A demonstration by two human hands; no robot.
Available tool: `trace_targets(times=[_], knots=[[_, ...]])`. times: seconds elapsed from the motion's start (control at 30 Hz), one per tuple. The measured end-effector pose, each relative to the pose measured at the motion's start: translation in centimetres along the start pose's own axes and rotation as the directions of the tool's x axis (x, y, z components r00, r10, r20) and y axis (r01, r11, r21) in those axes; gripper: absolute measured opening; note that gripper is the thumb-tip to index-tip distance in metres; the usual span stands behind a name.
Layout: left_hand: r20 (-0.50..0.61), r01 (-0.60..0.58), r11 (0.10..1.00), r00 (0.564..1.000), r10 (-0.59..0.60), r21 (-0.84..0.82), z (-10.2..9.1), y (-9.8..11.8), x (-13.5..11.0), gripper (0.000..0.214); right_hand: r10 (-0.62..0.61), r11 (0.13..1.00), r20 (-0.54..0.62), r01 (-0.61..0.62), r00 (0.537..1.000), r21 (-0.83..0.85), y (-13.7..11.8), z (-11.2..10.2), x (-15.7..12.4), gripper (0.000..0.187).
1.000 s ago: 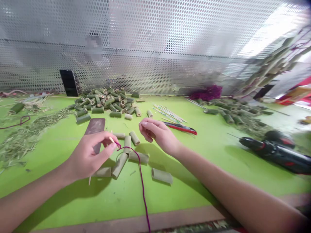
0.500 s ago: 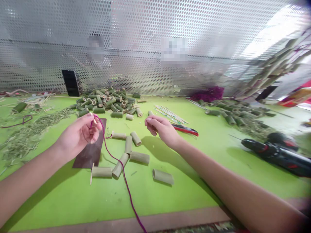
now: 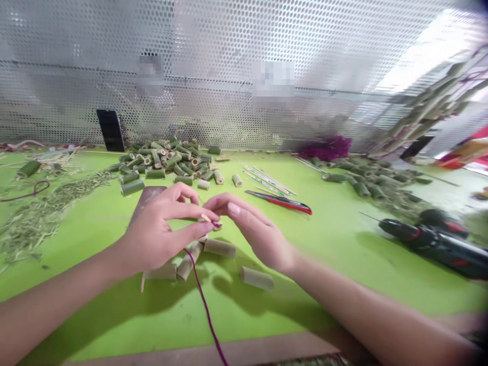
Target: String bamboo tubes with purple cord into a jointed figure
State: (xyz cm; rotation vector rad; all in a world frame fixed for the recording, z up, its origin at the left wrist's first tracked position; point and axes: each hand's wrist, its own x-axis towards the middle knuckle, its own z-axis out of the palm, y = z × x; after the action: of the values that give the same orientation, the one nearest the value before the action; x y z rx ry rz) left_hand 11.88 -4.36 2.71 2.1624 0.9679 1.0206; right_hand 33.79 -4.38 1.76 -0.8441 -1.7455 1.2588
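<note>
My left hand [image 3: 160, 231] pinches a thin wooden stick [image 3: 206, 218] with a purple cord [image 3: 206, 305] tied at its tip; the cord runs down toward the table's near edge. My right hand [image 3: 253, 229] has come up against the stick's tip, its fingers pinched together at the cord. Under both hands lie several pale bamboo tube pieces [image 3: 223, 248], and one more piece [image 3: 256, 278] lies alone to the right. A dark flat piece [image 3: 147, 195] lies behind my left hand.
A heap of green bamboo pieces [image 3: 168, 162] and a black phone [image 3: 110, 130] stand at the back by the perforated metal wall. Red-handled cutters [image 3: 282, 201] and thin sticks [image 3: 267, 179] lie in the middle. A cordless drill [image 3: 430, 239] rests at right; bamboo shavings [image 3: 38, 213] at left.
My left hand came back right and down from over the dark piece, bringing the stick and cord. My right hand moved down-left to meet it at the stick's tip.
</note>
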Motion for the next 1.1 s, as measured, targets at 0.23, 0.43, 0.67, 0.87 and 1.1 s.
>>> trace_targets(times=[0.23,0.43,0.67,0.87,1.1], knots=[[-0.086,-0.248,0.961,0.962,0.259,0.122,1.7,1.7,5.0,0.012,0.036,0.977,-0.047,-0.025,0.998,0.214,-0.3,-1.2,1.1,0.036],[-0.142,-0.033,0.996,0.989,0.044,0.078,2.7,1.6,7.3,0.018,0.12,0.969,-0.114,-0.092,0.986,0.228,-0.3,-4.2,2.2,0.041],[0.315,0.041,0.968,0.942,-0.119,0.246,2.1,-1.9,7.7,0.031,0.101,0.981,-0.42,-0.019,0.902,0.195,0.8,-10.0,3.8,0.042],[0.627,-0.049,0.96,0.766,-0.14,0.274,2.4,-3.4,9.0,0.031,0.115,0.991,-0.314,-0.087,0.942,0.101,1.5,-10.6,4.1,0.041],[0.648,-0.049,0.966,0.75,-0.132,0.253,3.5,-4.2,10.6,0.023,0.12,0.98,-0.223,-0.151,0.967,-0.132,1.7,-9.6,3.4,0.041]])
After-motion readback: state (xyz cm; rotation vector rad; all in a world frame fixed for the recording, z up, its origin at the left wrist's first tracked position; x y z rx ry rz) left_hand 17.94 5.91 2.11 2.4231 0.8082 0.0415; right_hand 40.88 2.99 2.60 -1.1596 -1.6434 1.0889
